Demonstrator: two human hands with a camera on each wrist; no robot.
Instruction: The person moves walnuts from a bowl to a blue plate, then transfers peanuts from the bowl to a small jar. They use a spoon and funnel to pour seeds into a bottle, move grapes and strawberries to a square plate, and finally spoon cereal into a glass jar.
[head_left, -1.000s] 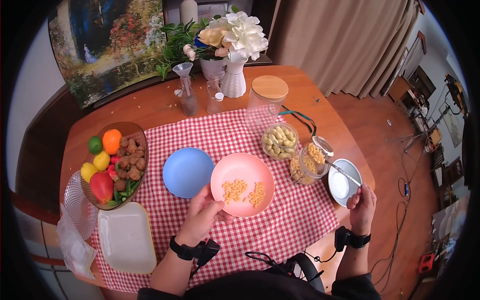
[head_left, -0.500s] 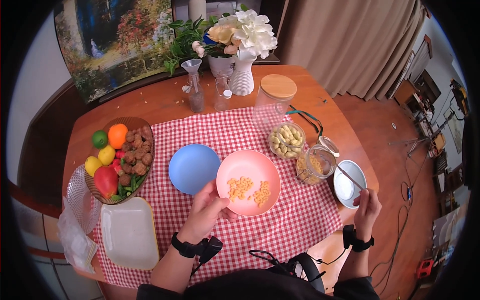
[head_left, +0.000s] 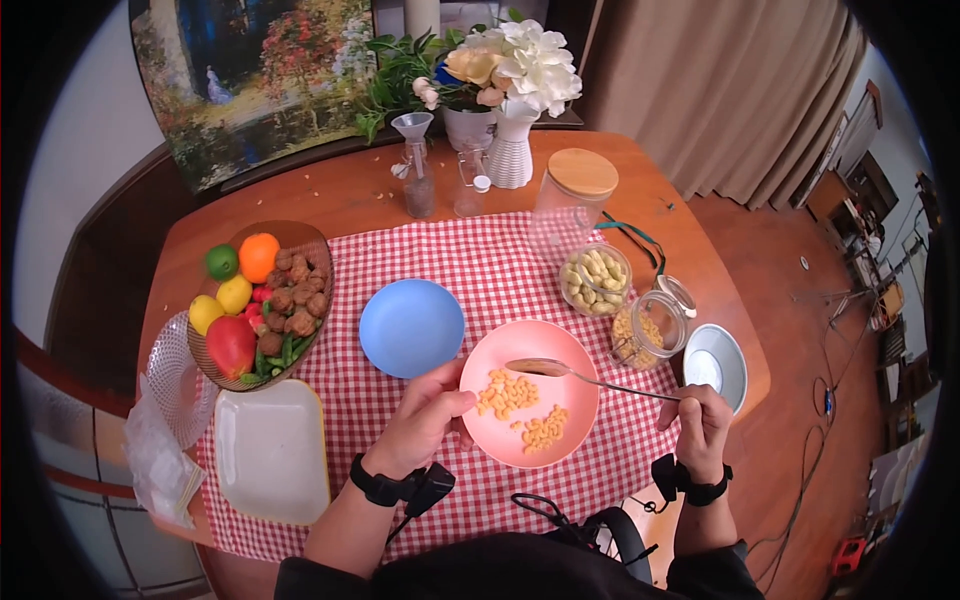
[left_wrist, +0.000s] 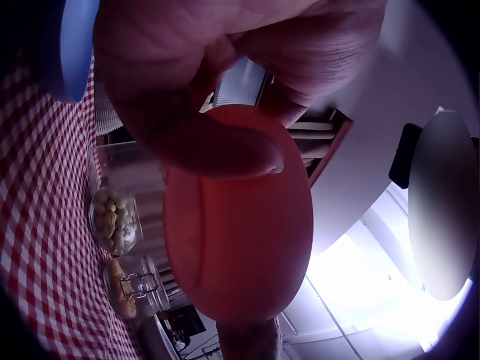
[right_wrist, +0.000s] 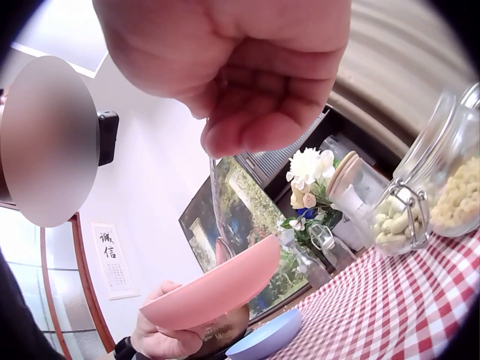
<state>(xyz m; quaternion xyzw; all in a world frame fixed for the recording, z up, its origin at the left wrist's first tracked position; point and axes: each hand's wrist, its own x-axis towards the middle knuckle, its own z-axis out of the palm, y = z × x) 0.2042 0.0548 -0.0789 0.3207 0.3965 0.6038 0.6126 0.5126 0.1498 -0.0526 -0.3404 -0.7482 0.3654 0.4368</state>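
Note:
My left hand grips the near left rim of a pink bowl, thumb on top and fingers beneath. In the right wrist view the bowl is held up off the tablecloth, slightly slanted. Small macaroni lies in two loose patches inside it. My right hand pinches the end of a metal spoon's handle. The spoon's head is over the pink bowl, above the macaroni. A blue bowl stands on the cloth beside the left hand.
Right of the pink bowl stand an open clip jar of macaroni, a jar of pale nuts and a white bowl. A wood-lidded jar is behind. Leftward are a fruit basket and a cream tray.
My right hand has brought the spoon left from the macaroni jar and white bowl to over the pink bowl. The pink bowl has shifted slightly, and more macaroni shows in it.

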